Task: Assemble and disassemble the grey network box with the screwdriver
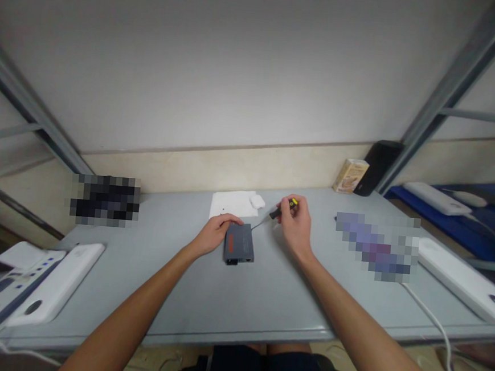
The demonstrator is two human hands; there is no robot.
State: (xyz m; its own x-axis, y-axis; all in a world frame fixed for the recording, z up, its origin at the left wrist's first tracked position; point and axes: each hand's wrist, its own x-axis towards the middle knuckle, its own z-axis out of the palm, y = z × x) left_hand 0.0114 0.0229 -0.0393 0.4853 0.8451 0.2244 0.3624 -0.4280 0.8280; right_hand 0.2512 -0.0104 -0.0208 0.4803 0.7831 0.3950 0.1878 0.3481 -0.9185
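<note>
A dark grey media converter box (240,243) with a red label lies flat on the desk, its port side facing me. My left hand (217,232) grips its far left corner, with the fingers curled over the back edge. In my right hand (295,222) is a screwdriver (276,213) with a black and yellow handle, wrapped by the fingers. Its thin shaft slants down to the left, and the tip meets the box at the far right corner. Whether a screw sits under the tip is too small to tell.
Behind the box lie white paper (229,202) and a small white item (257,201). A yellowish carton (351,176) and a black speaker-like object (377,166) stand at the back right. White power strips (458,279) lie along the right side, and a white device (62,285) at left.
</note>
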